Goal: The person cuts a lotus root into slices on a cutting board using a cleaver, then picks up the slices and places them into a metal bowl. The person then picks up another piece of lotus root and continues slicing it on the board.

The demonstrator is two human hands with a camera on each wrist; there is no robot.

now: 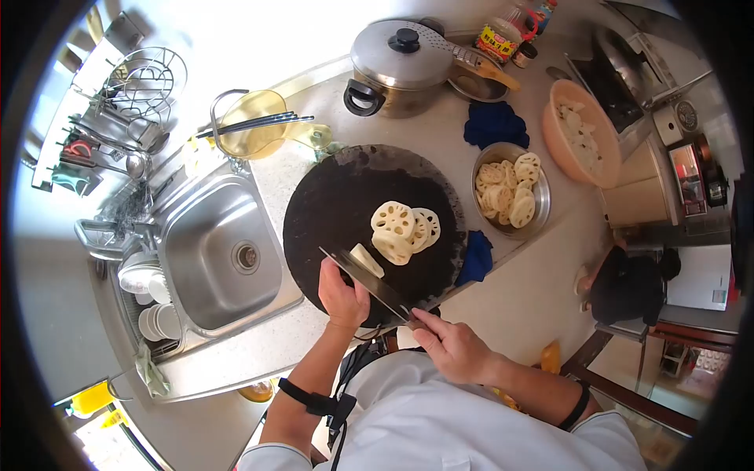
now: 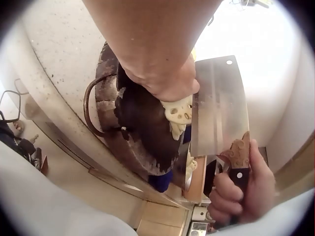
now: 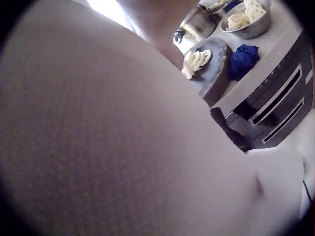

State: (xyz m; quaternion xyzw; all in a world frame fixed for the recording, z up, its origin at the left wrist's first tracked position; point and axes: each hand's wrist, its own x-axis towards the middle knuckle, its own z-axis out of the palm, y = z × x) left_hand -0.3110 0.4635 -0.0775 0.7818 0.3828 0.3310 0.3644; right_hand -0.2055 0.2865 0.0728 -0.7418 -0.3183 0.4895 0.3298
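My right hand (image 1: pixel 454 345) grips the handle of a broad cleaver (image 1: pixel 363 282), whose blade slants over the near edge of a round dark chopping board (image 1: pixel 334 196). My left hand (image 1: pixel 343 297) is beside the blade; in the left wrist view the hand (image 2: pixel 172 84) is close above a pale lotus root piece (image 2: pixel 178 112), its fingertips mostly hidden. Just beyond the blade is a cut lotus root piece (image 1: pixel 367 261). Overlapping round lotus root slices (image 1: pixel 394 221) lie on the board. The right wrist view shows slices (image 3: pixel 197 60) but not the right hand.
A steel bowl of slices (image 1: pixel 542 206) stands right of the board, with blue cloths (image 1: pixel 475 257) nearby. Behind are a lidded pot (image 1: pixel 402 55) and a pink basin (image 1: pixel 556 153). A sink (image 1: pixel 224 290) is left. Another person (image 1: pixel 628 286) is at the far right.
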